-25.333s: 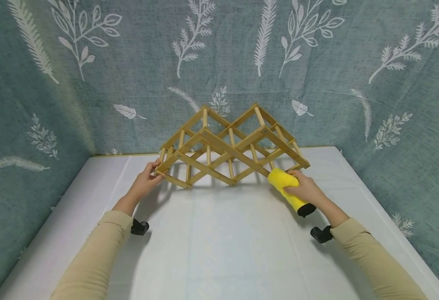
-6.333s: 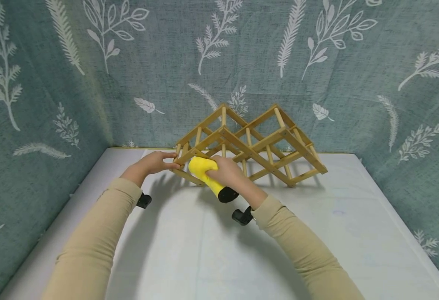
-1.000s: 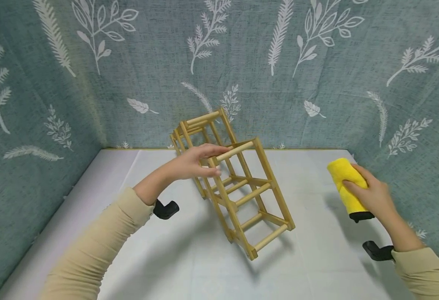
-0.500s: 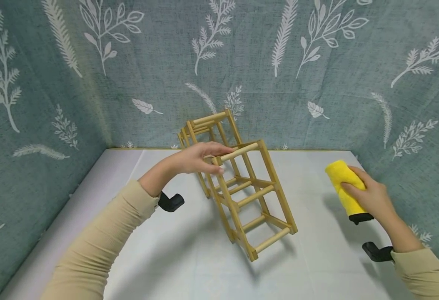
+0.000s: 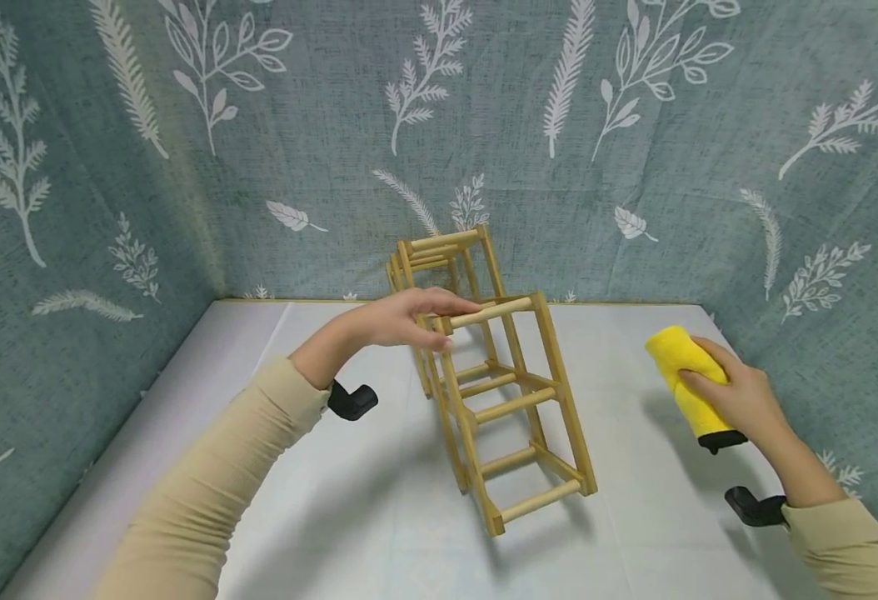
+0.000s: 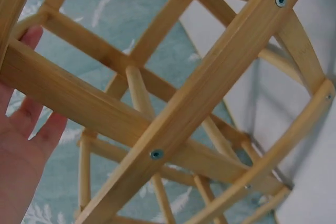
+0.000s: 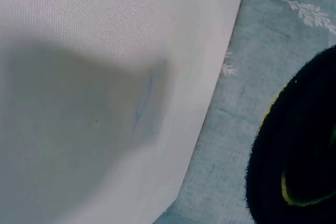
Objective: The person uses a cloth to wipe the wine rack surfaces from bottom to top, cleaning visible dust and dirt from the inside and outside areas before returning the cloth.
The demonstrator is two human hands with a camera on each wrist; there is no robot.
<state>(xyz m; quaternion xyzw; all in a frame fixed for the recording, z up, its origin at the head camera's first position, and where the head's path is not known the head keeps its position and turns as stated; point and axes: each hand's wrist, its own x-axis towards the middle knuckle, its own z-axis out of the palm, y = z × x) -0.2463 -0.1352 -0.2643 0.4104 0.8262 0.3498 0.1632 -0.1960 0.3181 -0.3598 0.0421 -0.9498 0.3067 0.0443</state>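
Note:
A folding wooden wine rack (image 5: 516,405) of crossed slats and round rungs stands on the table, one end facing me. My left hand (image 5: 401,321) grips its top corner near the front; in the left wrist view the fingers and palm of that hand (image 6: 21,166) lie around a slat of the rack (image 6: 218,76). Off to the right, my right hand (image 5: 742,396) holds a rolled yellow cloth (image 5: 671,350) above the table, apart from the rack. The right wrist view shows the cloth's dark rolled end (image 7: 270,150), but no fingers.
A white table (image 5: 319,500) lies under everything, with a patterned green fabric wall (image 5: 319,125) behind and at both sides. Black camera mounts (image 5: 352,402) sit at my wrists. The rack's far end is near the back wall.
Earlier the rack stood broadside, with the cloth against its right end, then its left part. Now it is turned end-on, and the cloth is away right. Over the last second the rack swung slightly right.

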